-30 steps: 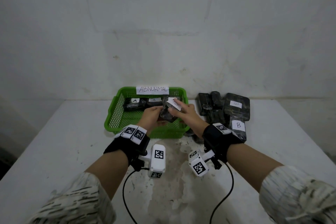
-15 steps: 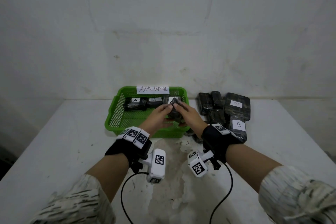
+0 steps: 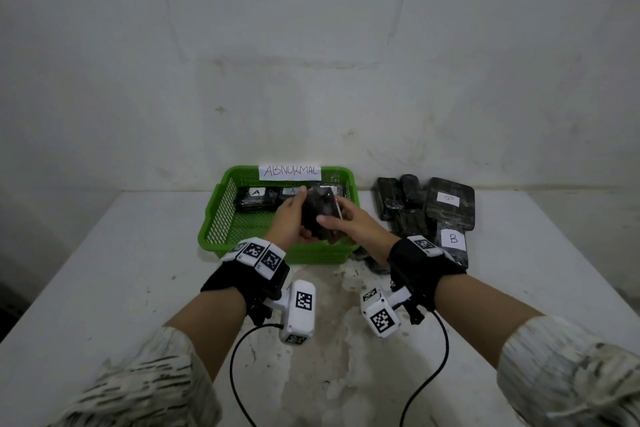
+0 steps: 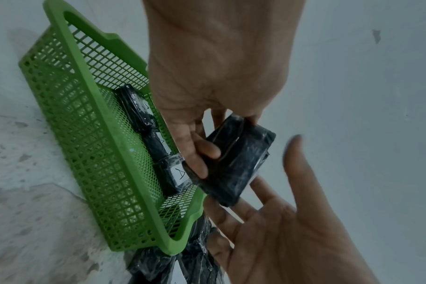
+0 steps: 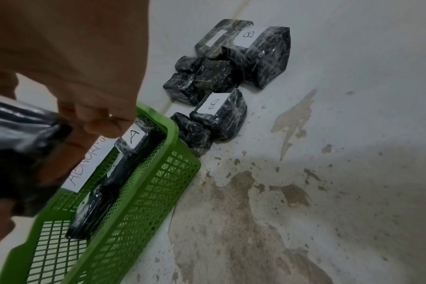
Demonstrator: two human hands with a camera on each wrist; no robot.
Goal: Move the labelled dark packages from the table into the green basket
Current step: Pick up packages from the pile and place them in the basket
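A dark package (image 3: 317, 215) is held upright above the green basket (image 3: 221, 218), between the two hands. The left hand (image 3: 289, 218) is curled round it: in the left wrist view its thumb (image 4: 202, 153) is pressed on the near face of the package (image 4: 234, 163) and the other fingers are wrapped behind. The right hand (image 3: 349, 222) is seen at 3 o'clock of the package with its fingers stretched out; in the left wrist view the right hand (image 4: 280, 221) is spread flat, its fingertips (image 4: 219, 203) lying under the package's lower corner. Whether they actually bear on the wrap cannot be told, since that hand is blurred. Nothing is gripped by it.

In the basket, three packages (image 3: 256, 199) are laid in a row along the 12 o'clock wall, each with a white label; an "A" is read on two of them in the head view. In the right wrist view the one nearest the right wall (image 5: 131, 142) also shows an "A". A paper sign (image 3: 290, 172) reading "ABNORMAL" is fixed to the far rim.

On the table (image 3: 104, 288), at 3 o'clock of the basket, a heap (image 3: 426, 215) of dark wrapped packages is left. A label marked "B" (image 3: 453, 238) is seen on the nearest one, and another "B" package (image 5: 219, 115) lies just beside the basket's right corner (image 5: 173, 130).
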